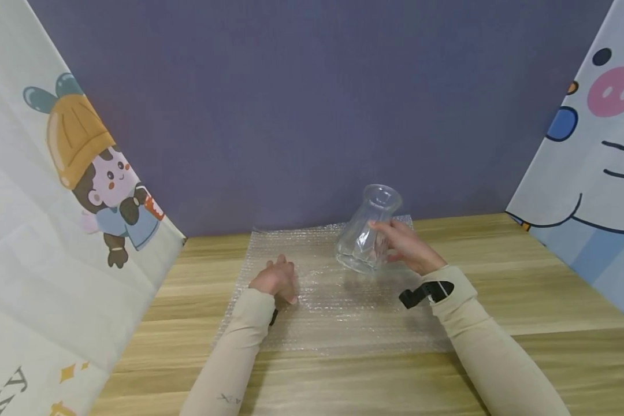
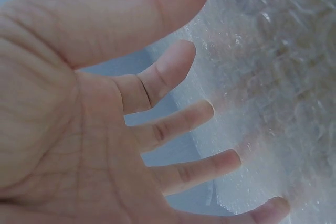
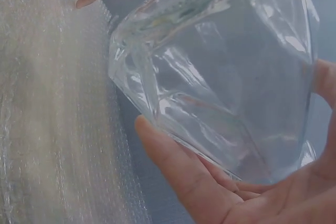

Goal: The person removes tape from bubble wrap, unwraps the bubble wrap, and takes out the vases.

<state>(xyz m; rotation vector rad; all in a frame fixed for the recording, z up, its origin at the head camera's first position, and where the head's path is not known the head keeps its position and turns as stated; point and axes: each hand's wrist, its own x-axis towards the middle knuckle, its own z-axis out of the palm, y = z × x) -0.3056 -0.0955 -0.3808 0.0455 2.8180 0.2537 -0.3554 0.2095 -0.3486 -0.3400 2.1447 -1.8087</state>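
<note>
A clear glass vase with a flared rim leans to the right over a sheet of bubble wrap. My right hand grips its side, thumb and fingers on opposite faces. Up close in the right wrist view, the vase has a faceted body, and the right hand's fingers curl along its lower side. On the left part of the sheet, my left hand is spread and holds nothing. Its fingertips lie right at the bubble wrap in the left wrist view.
Under the sheet is a wood-grain table. A dark blue-grey wall stands at the back. Printed white cloths hang on both sides, with a cartoon child on the left cloth and a pig-nosed figure on the right.
</note>
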